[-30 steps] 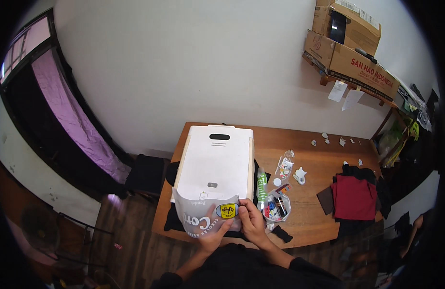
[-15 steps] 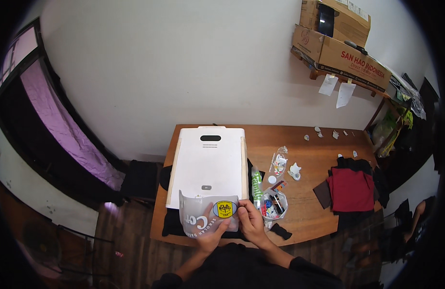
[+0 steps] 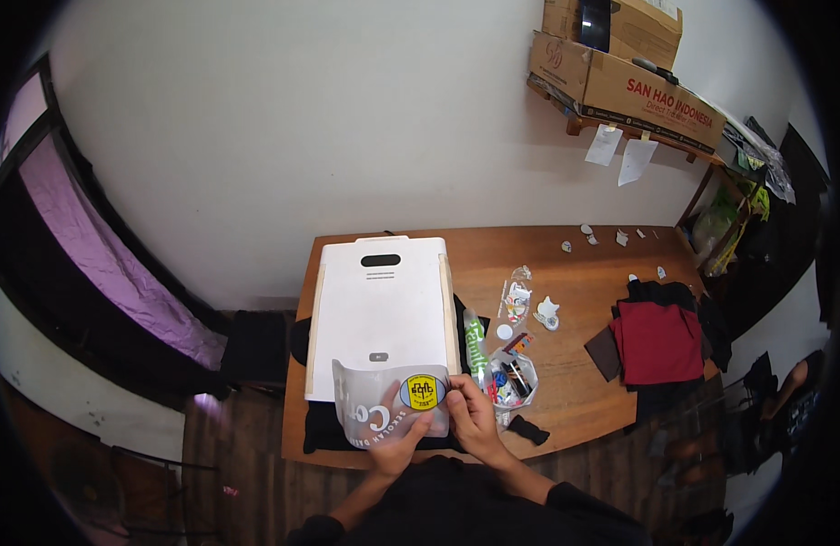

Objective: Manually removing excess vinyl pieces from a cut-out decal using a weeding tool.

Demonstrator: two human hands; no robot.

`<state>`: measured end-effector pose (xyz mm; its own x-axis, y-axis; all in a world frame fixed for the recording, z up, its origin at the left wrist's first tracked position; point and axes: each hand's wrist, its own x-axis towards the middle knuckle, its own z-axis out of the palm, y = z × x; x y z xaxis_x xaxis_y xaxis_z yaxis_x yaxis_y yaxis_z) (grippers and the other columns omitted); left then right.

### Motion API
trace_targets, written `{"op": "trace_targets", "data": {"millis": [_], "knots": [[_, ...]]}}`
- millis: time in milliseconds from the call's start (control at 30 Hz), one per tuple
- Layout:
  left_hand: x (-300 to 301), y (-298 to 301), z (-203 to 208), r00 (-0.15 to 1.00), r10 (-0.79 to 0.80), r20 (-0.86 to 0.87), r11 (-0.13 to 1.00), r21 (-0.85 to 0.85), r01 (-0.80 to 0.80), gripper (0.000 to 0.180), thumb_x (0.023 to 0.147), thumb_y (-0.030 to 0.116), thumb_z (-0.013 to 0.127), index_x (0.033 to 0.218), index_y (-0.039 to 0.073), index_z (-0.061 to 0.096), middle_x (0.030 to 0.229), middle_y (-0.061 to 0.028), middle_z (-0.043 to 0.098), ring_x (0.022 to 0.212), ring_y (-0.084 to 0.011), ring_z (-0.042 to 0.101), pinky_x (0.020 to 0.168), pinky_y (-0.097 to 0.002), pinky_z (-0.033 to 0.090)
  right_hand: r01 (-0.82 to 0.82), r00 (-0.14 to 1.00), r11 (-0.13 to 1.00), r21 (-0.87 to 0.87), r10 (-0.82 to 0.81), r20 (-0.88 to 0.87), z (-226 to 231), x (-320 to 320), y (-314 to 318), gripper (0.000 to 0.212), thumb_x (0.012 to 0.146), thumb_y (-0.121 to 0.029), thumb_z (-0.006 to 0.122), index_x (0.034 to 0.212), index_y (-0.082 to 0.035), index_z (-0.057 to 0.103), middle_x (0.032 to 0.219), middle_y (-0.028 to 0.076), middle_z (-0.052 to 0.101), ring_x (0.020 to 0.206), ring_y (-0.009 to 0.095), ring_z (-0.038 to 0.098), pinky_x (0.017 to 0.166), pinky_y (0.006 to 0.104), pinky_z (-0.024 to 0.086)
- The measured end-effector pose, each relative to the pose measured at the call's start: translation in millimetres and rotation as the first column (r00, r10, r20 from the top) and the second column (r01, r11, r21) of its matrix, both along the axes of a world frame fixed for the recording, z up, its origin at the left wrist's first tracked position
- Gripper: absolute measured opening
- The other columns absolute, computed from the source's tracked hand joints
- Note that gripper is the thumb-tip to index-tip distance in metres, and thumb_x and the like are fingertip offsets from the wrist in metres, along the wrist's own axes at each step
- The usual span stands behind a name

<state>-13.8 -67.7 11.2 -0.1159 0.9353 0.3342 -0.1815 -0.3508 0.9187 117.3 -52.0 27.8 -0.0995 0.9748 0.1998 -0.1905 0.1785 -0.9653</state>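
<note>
A curled, translucent transfer film sheet [image 3: 356,391] carries a yellow and black badge and white mirrored lettering. My left hand [image 3: 398,449] pinches its lower edge with the thumb in front, the fingers showing faintly through the film. At the sheet's right edge, my right hand [image 3: 475,422] grips it between thumb and fingers. Just behind the film lies a white boxy machine [image 3: 381,309] with a dark oval slot and pale side strips. Black fabric [image 3: 324,426] shows beneath the machine and along its sides.
On the wooden table [image 3: 584,391], right of the machine, are a rolled film with green print [image 3: 475,344], a plastic-lined container of small items [image 3: 518,382] and several cut scraps [image 3: 547,312]. Folded dark and red cloth [image 3: 658,341] sits farther right. Cardboard boxes [image 3: 620,82] rest on a wall shelf.
The view has shifted, so the table and shelf appear a little farther left. Both hands keep hold of the film sheet, which is almost unmoved.
</note>
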Motion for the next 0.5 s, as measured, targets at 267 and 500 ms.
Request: {"op": "trace_targets", "data": {"millis": [267,500], "knots": [[8.9,5.4,6.9,0.997,0.006,0.078,0.995,-0.101,0.002,0.059,0.074,-0.004,0.068,0.122,-0.015,0.035,0.094,-0.0127,0.062,0.086,-0.0135,0.058,0.076,-0.0227,0.048,0.047,0.998,0.999,-0.011,-0.047,-0.038,2.9,2.5,3.9,0.021,0.093,-0.017,0.045,0.098,0.003,0.050,0.065,-0.004,0.045,0.058,0.001,0.036,0.049,0.0173,0.030],[15.5,7.1,9.5,0.999,-0.012,0.030,0.997,-0.072,0.014,0.060,0.074,-0.004,0.068,0.122,-0.015,0.035,0.098,-0.0144,0.061,0.087,-0.0149,0.058,0.076,-0.0237,0.048,0.099,0.995,0.995,0.008,-0.099,-0.031,0.9,7.4,4.6,0.021,0.094,-0.018,0.044,0.096,0.002,0.050,0.062,-0.004,0.043,0.057,0.001,0.035,0.048,0.0177,0.028]]}}
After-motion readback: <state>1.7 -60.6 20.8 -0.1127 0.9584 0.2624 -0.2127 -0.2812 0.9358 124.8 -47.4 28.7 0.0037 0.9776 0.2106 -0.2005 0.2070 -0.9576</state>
